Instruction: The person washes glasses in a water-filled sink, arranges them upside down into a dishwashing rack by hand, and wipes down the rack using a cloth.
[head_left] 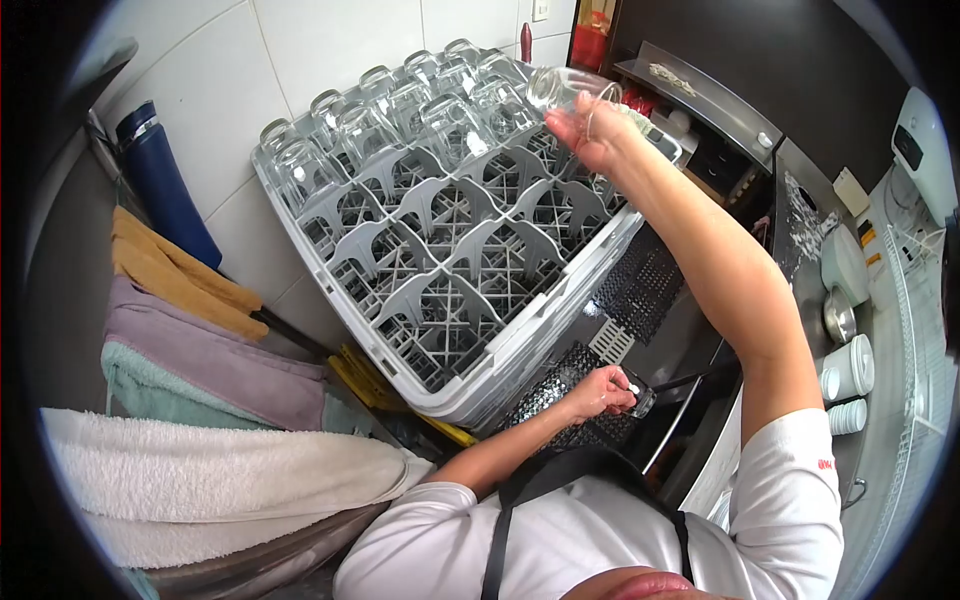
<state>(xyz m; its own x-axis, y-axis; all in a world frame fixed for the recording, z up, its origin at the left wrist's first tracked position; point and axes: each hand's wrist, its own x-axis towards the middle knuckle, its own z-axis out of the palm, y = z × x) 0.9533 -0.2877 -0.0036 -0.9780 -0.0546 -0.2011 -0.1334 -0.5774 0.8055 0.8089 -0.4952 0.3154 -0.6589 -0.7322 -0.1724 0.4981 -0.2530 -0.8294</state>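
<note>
My right hand (590,130) is raised at the far right corner of the grey glass rack (440,270), with its fingers wrapped around a clear drinking glass (556,88) tilted on its side. Lower down, beside the rack's near right side, my left hand (604,392) is closed on what looks like another clear glass (644,402), partly hidden by the fingers. Several upside-down glasses (455,130) fill the back compartments of the rack. Its front compartments show bare dividers.
Towels (220,450) hang at the left, near a dark blue bottle (170,185). Under my left hand lies a dark perforated mat (565,385). A counter on the right holds a white lidded container (850,367), stacked white cups (848,417) and a metal bowl (839,315). Tiled wall (340,40) stands behind the rack.
</note>
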